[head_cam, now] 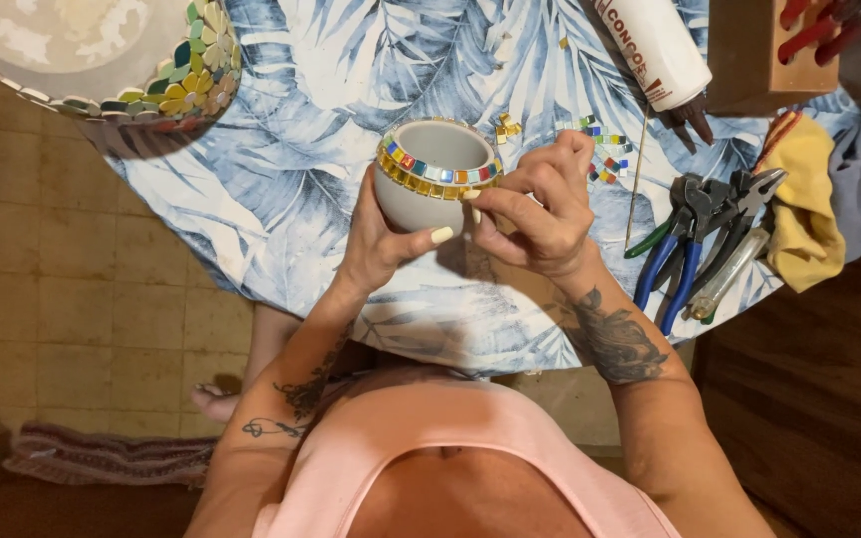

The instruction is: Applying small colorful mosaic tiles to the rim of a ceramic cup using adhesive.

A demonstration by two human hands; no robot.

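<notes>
— How are your hands set?

— My left hand [383,239] cups the pot [432,174] from below, thumb across its wall, wrist bent up. My right hand [540,204] curls over the rim, fingertips pinched together against the tile band [437,176].

— Where's the pot?

— Centre of the frame, held above the table [291,169].

— And around it?

— Loose tiles [598,149] just right of my knuckles, pliers [685,244] further right, a yellow cloth [804,199] at the right edge, a glue tube [655,45] at the top.
</notes>
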